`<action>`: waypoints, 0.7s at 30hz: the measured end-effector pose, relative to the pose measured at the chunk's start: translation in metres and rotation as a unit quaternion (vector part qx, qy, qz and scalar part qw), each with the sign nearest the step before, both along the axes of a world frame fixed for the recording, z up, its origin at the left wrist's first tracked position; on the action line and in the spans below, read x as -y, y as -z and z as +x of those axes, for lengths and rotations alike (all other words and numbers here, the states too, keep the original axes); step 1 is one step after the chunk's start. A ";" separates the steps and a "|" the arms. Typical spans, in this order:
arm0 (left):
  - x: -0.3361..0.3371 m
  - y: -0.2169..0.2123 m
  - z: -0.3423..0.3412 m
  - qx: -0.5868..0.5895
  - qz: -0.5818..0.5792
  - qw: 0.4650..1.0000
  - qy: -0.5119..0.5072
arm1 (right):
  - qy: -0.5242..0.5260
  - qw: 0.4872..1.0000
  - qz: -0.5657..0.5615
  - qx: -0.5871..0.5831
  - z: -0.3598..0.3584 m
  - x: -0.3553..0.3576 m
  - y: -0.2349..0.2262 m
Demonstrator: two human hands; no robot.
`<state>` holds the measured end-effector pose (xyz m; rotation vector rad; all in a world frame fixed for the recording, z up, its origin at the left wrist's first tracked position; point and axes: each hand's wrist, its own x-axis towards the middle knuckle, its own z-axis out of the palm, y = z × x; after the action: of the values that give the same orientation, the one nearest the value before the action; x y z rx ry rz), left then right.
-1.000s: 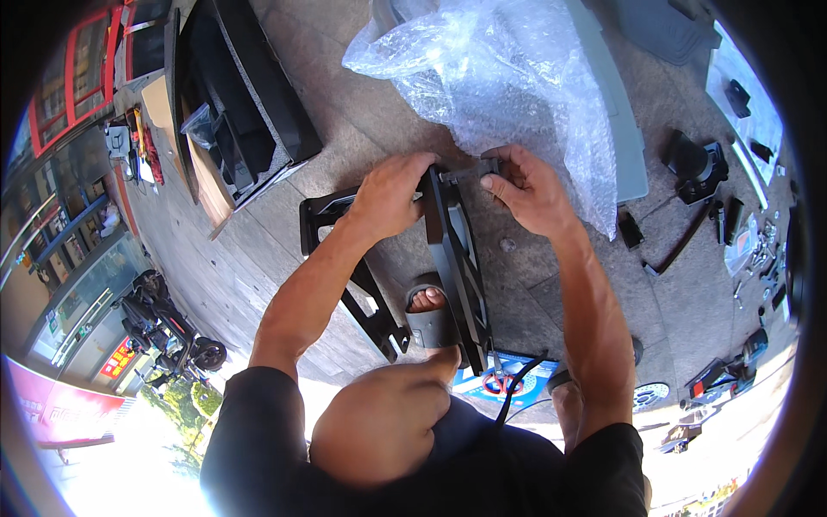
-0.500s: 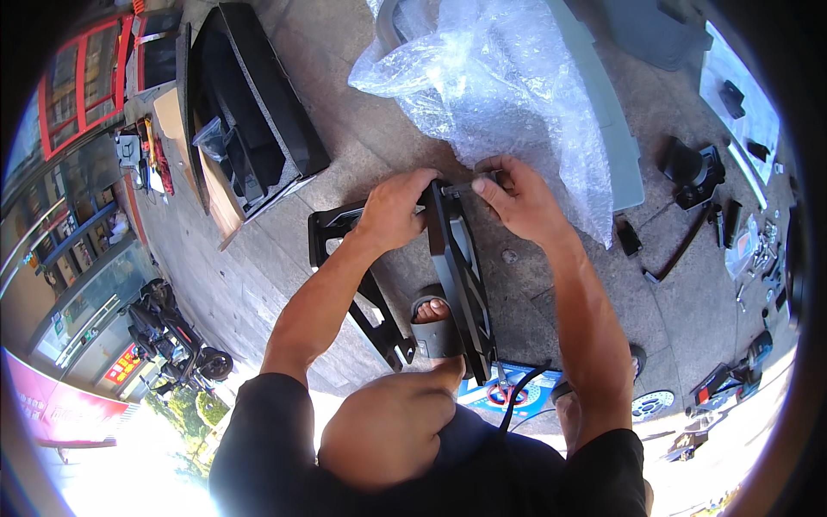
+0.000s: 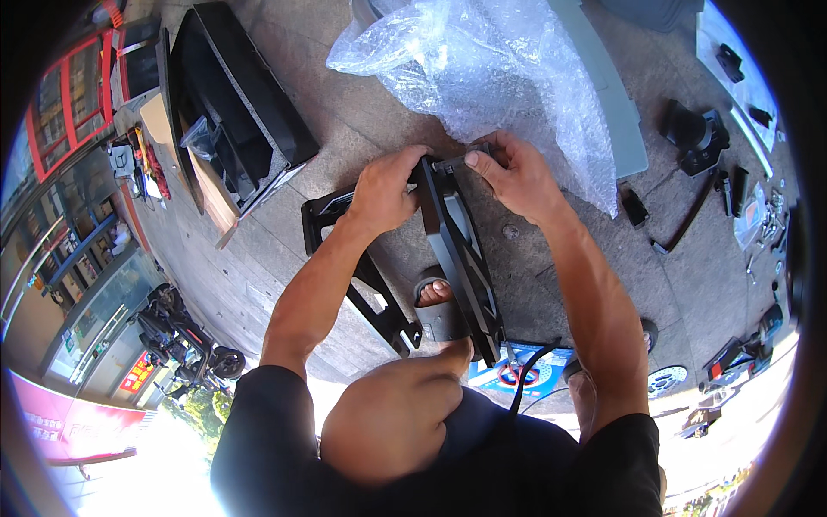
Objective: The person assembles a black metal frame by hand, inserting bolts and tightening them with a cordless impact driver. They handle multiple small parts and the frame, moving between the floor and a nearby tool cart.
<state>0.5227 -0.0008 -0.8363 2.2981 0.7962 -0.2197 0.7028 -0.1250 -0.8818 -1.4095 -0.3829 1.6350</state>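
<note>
A long black metal bracket (image 3: 441,220) stands on end in front of me, its lower end near my sandalled foot (image 3: 441,302). My left hand (image 3: 386,191) is closed around its upper end. At the same end, my right hand (image 3: 521,179) pinches a short dark metal piece (image 3: 459,161) between thumb and fingers; its exact kind is too small to tell. A second black bracket (image 3: 379,303) of similar shape leans behind my left forearm, partly hidden by it.
Clear bubble wrap (image 3: 508,95) covers part of a pale grey panel (image 3: 618,129) ahead. A black-lined open box (image 3: 245,112) lies at the far left. Black parts (image 3: 693,138) and small hardware (image 3: 762,228) are scattered right. A blue printed sheet (image 3: 534,372) lies near my feet.
The whole view has shifted slightly. Both hands keep their hold at the bracket's upper end, with the right thumb and fingers still on the small metal piece.
</note>
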 end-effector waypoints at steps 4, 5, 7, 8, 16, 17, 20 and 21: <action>0.000 -0.002 0.002 -0.015 -0.020 1.000 -0.016 | 0.032 0.996 0.013 -0.085 0.002 0.002 -0.001; -0.001 -0.002 0.002 -0.023 -0.021 0.999 -0.018 | 0.039 0.996 0.007 -0.081 0.002 0.003 0.000; -0.001 -0.003 0.004 -0.042 -0.032 0.998 -0.020 | 0.046 0.995 0.016 -0.087 0.001 0.004 0.002; -0.001 -0.004 0.004 -0.040 -0.029 0.999 -0.017 | 0.050 0.993 0.032 -0.099 -0.001 0.006 0.002; -0.006 -0.013 0.010 -0.078 -0.020 0.997 0.022 | 0.118 0.988 0.067 -0.077 0.012 0.012 -0.001; -0.006 -0.015 0.009 -0.077 -0.020 0.997 0.025 | 0.127 0.990 0.040 -0.051 0.014 0.016 -0.003; -0.006 -0.020 0.008 -0.064 -0.025 0.997 0.032 | 0.043 0.996 0.026 0.067 0.015 0.029 -0.008; -0.005 -0.021 0.007 -0.063 -0.030 0.997 0.031 | 0.047 0.998 0.026 0.041 0.012 0.035 -0.010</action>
<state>0.5302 0.0040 -0.8155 2.2703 0.7712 -0.4141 0.7151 -0.1600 -0.8721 -1.4377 -0.3978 1.4835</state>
